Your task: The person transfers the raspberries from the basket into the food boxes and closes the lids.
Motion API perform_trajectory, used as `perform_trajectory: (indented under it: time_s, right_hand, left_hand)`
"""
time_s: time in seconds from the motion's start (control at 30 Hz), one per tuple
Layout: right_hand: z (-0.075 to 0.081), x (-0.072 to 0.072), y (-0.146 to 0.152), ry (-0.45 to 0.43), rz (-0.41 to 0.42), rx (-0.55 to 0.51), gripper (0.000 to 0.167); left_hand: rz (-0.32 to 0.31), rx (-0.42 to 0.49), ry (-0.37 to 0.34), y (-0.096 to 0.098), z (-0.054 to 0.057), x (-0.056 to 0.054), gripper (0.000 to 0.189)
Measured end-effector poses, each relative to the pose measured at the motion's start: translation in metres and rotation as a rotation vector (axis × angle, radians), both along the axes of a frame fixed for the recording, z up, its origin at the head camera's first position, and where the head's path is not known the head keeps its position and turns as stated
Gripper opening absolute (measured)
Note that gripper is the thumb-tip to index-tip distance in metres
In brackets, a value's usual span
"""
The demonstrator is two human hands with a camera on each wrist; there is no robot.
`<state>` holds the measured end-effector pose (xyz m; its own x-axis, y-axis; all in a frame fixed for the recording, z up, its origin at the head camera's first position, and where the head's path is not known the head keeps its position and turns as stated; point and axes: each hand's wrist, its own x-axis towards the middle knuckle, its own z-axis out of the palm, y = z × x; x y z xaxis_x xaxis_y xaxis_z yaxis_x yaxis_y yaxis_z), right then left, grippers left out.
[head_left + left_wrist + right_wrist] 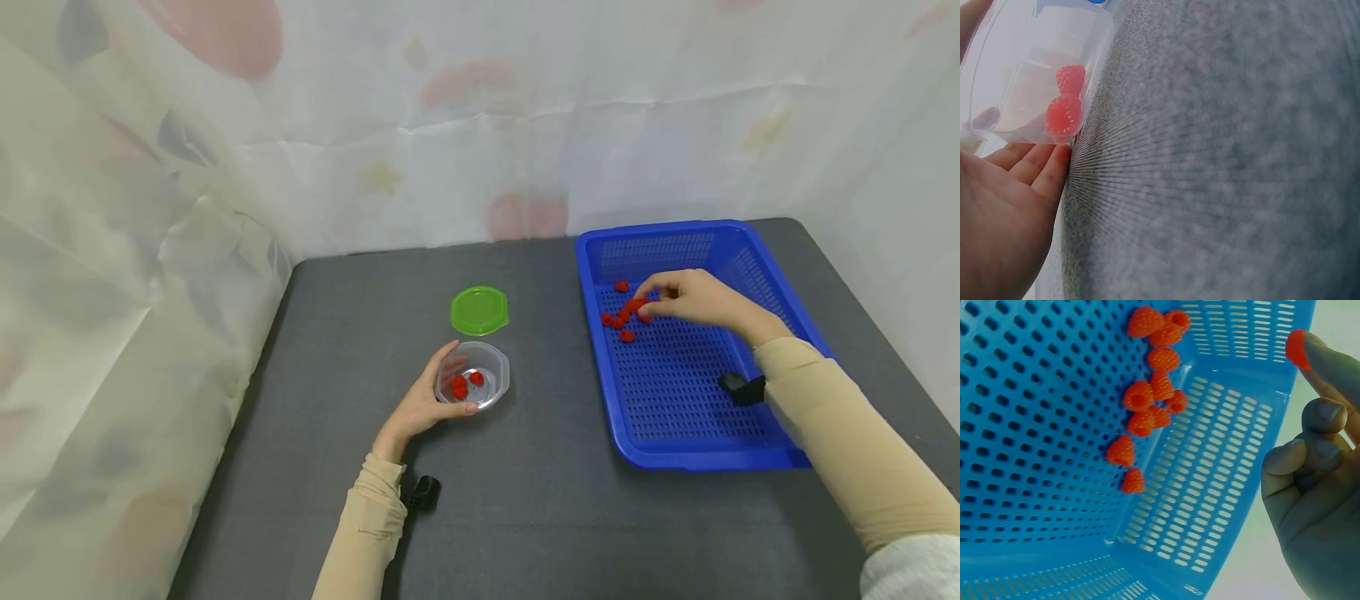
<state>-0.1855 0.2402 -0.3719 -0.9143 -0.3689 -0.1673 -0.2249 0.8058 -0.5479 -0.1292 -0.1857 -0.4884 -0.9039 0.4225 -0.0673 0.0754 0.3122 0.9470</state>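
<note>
My left hand [423,404] holds a clear plastic tub [492,392] on the grey table, thumb on its near side and fingers round the far side. A few red raspberries [460,387] lie on the tub's bottom; in the left wrist view two raspberries [1063,114] show through the wall. Over the blue basket [611,400], my right hand [693,298] pinches one raspberry [1297,349] between thumb and index finger, the other fingers curled in. Below it, several more raspberries [1161,385] lie scattered on the basket's perforated floor, along its left side.
A green lid [479,311] lies flat just behind the tub. The basket stands at the right of the grey table [525,525]. Patterned white sheets [465,167] hang along the back and left. A black strap [742,388] is on the right wrist.
</note>
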Motion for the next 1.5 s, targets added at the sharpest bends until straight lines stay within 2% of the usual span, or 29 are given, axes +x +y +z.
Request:
perform_trajectory:
  time_s: [0.03,0.1,0.3,0.5,0.57,0.8,0.87,1.5]
  right_hand:
    - [0.002,0.001,-0.001,-0.002,-0.002,-0.004,0.023]
    - [0.006,0.002,-0.003,-0.007,-0.008,-0.011,0.022]
    - [0.016,0.004,-0.01,0.01,-0.014,-0.017,0.022]
    - [0.022,0.004,-0.018,0.039,0.005,-0.027,0.024]
    - [0.023,0.004,-0.021,0.044,0.018,-0.037,0.023]
    - [0.029,0.006,-0.032,0.057,0.046,-0.08,0.018]
    - [0.03,0.006,-0.035,0.066,0.058,-0.092,0.018]
    - [0.044,0.006,-0.074,0.066,0.134,-0.175,0.016]
  left_hand:
    - [0.004,-0.003,0.005,-0.001,-0.004,-0.001,0.102]
    - [0.011,-0.007,0.013,-0.001,-0.005,-0.001,0.101]
    - [0.029,-0.011,0.022,-0.001,-0.005,-0.001,0.101]
    - [0.017,-0.009,0.034,-0.001,-0.005,-0.001,0.1]
    - [0.012,-0.003,0.029,0.0,-0.002,-0.001,0.099]
    - [-0.006,-0.009,0.028,0.005,0.022,0.006,0.099]
    - [0.001,-0.022,0.023,0.005,0.024,0.008,0.099]
    - [0.015,-0.036,0.006,0.007,0.026,0.01,0.099]
